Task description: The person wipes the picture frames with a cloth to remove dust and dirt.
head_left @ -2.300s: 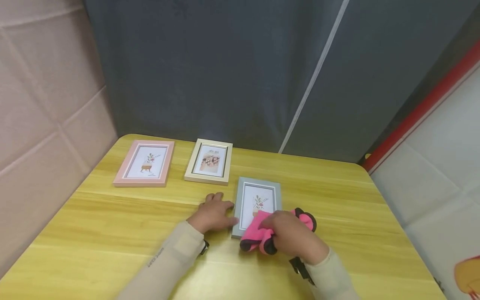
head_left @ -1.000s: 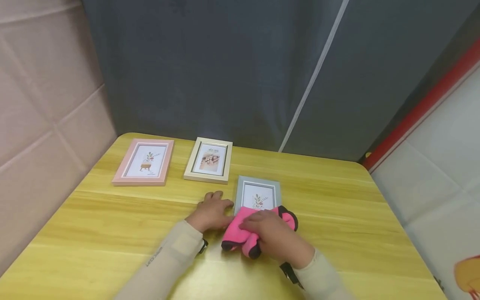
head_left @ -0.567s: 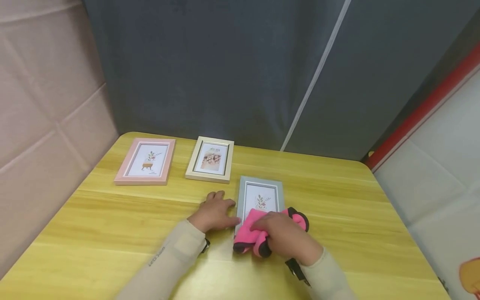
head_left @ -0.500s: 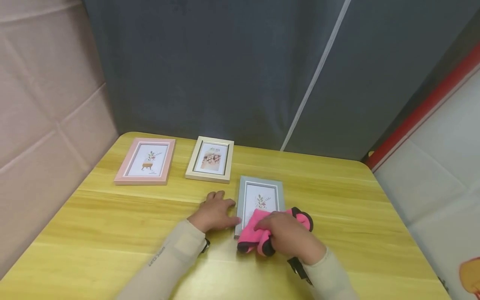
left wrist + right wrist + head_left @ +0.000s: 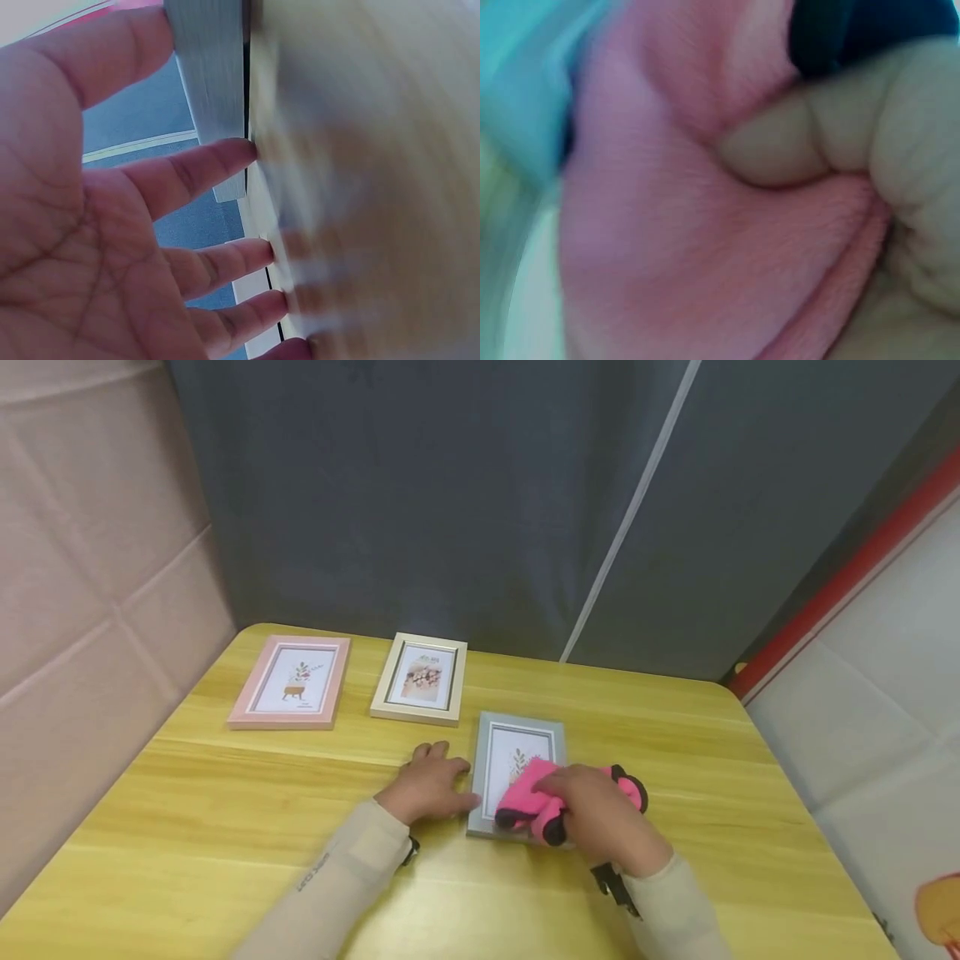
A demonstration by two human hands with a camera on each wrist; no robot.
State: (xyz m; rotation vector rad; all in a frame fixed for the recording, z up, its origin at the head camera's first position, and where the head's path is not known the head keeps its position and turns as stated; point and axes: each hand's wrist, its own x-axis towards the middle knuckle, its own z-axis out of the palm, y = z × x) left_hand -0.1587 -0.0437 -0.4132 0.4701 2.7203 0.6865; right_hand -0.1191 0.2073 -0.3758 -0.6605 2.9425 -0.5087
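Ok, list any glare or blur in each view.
Head view: fairly crisp, with a pale sheen on the near part of the table; left wrist view: the left hand is fairly clear, but the table surface at the right is smeared; right wrist view: the pink cloth and right hand look soft, the picture's left edge blurrier.

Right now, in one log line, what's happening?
right hand: grips pink cloth on gray frame; left hand: thumb at gray frame's edge; pink frame, cream frame: flat on table

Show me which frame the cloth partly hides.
The grey frame, rightmost of the three: the pink cloth in the right hand hides its lower right part. The pink frame and cream frame lie uncovered.
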